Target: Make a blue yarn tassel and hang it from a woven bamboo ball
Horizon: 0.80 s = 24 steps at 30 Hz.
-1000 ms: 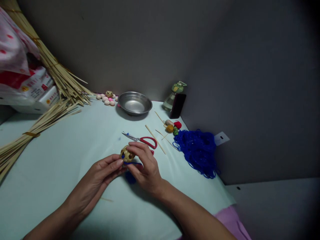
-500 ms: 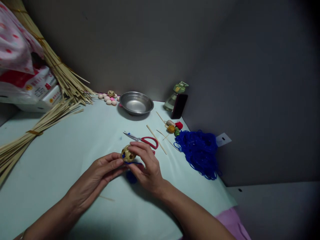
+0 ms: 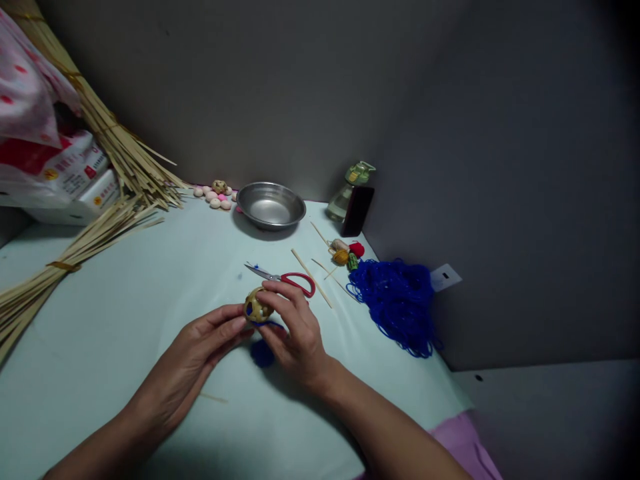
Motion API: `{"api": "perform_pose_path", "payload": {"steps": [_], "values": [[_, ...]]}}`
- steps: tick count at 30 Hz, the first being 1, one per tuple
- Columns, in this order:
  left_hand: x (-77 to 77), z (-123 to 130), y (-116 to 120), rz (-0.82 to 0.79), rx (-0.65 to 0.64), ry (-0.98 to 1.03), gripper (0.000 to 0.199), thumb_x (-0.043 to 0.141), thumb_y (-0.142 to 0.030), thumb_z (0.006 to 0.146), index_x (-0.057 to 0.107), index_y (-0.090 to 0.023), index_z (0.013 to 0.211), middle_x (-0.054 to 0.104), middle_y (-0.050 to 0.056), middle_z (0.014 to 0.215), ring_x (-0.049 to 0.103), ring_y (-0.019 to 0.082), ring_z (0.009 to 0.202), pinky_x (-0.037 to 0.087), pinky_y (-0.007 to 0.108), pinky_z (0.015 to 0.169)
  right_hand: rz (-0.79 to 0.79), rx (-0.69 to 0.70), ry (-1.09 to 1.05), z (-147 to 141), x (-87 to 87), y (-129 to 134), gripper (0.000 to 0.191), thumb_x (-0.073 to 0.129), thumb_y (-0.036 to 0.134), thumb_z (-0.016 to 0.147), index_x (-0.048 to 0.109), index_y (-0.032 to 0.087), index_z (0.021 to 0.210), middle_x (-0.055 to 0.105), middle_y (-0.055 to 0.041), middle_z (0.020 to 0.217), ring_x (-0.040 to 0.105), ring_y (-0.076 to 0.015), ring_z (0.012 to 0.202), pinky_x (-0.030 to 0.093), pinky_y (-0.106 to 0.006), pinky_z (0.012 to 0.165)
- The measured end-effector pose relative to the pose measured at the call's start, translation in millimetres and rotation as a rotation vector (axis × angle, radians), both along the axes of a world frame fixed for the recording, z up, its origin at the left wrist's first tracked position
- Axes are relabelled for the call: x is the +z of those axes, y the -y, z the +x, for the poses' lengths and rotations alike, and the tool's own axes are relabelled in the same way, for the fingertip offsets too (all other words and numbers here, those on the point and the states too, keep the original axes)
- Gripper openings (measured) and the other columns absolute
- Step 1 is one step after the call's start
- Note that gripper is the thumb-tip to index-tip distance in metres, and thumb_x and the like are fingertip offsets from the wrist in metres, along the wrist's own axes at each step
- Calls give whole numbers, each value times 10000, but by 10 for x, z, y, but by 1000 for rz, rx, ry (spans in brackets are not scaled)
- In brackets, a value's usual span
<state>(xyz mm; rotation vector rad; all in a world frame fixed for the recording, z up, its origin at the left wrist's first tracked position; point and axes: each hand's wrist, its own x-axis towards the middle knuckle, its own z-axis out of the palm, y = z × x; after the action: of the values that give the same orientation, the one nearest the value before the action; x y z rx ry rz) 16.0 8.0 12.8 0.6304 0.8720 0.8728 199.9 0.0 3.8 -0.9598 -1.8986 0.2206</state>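
Left hand (image 3: 200,353) and right hand (image 3: 295,340) grip a small woven bamboo ball (image 3: 256,307) trailing blue cord (image 3: 263,353); a round steel bowl (image 3: 271,205) sits farther back.

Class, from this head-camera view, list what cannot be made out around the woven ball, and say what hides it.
Head view: the woven ball's far side, hidden by the left hand and right hand.
Head view: where the blue cord meets the ball, hidden by the right hand.
Head view: the lower handle of the scissors, hidden by the right hand.
Head view: print on the white boxes, too small to read.
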Motion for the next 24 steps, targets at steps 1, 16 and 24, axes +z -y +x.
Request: {"api": "perform_pose_path", "payload": {"steps": [1,16,24], "values": [[0,10,7,9,12,-12,251,912,-304,761,846,-233,992,821,58,1026,707,234,1000,539,327,956,5,4,8,2,2,1,482,588,142,994,517,274,1452,608,-151,1361,642,-269,1247,615,-474,1008],[-11,-10,-14,-9,-99,75,388,867,-401,825,617,-201,605,430,-69,525,365,120,567,548,269,769,-74,59,-107,5,4,-8,456,663,155,958,581,273,1390,643,-126,1342,653,-249,1248,601,-441,1034],[-21,-51,-23,-66,-39,15,215,922,-324,763,826,-176,884,749,49,897,651,171,845,588,269,878,-102,49,-102,6,-5,-14,435,651,193,970,582,284,1390,651,-120,1339,654,-254,1244,622,-448,1006]]}}
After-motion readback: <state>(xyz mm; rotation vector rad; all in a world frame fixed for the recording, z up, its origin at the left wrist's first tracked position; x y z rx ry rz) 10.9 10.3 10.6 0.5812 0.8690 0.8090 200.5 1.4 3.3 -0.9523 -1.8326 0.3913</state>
